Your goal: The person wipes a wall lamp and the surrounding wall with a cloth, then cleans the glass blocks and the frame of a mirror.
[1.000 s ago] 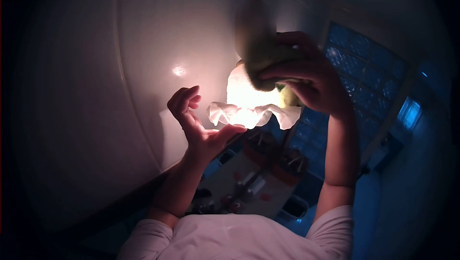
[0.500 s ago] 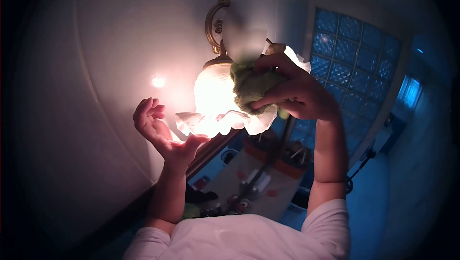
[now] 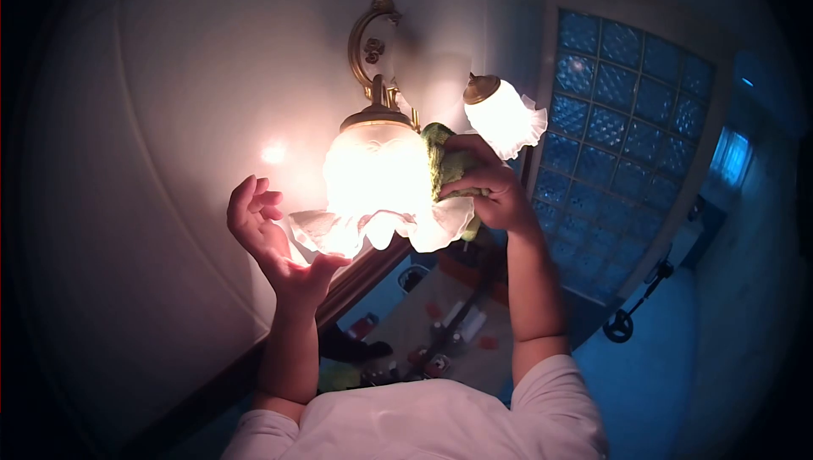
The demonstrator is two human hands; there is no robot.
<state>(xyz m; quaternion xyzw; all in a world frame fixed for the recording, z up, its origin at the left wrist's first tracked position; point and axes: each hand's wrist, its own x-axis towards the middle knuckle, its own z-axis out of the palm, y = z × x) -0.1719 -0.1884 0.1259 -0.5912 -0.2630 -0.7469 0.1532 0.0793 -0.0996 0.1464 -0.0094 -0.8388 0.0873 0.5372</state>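
Note:
A lit glass lampshade (image 3: 378, 174) with a ruffled rim hangs from a brass wall fixture (image 3: 359, 49). My left hand (image 3: 279, 244) is at the lower left of the shade, its fingers spread and its thumb by the ruffled rim. Whether the thumb touches the glass is hard to tell. In my right hand (image 3: 491, 182) is a green cloth (image 3: 439, 163), pressed against the right side of the shade. Part of the cloth hangs below that hand.
A second lit shade (image 3: 505, 119) is just beyond my right hand. Behind is a glass-block window (image 3: 622, 113). A dark wooden frame edge (image 3: 360, 282) runs below the lamp, with cluttered small items beyond it. A dark wheeled object (image 3: 619, 325) is at the right.
My right hand and the cloth have moved down and left along the shade, uncovering the second shade. The near lamp appears slightly lower and farther left in view. My left hand stays by the rim.

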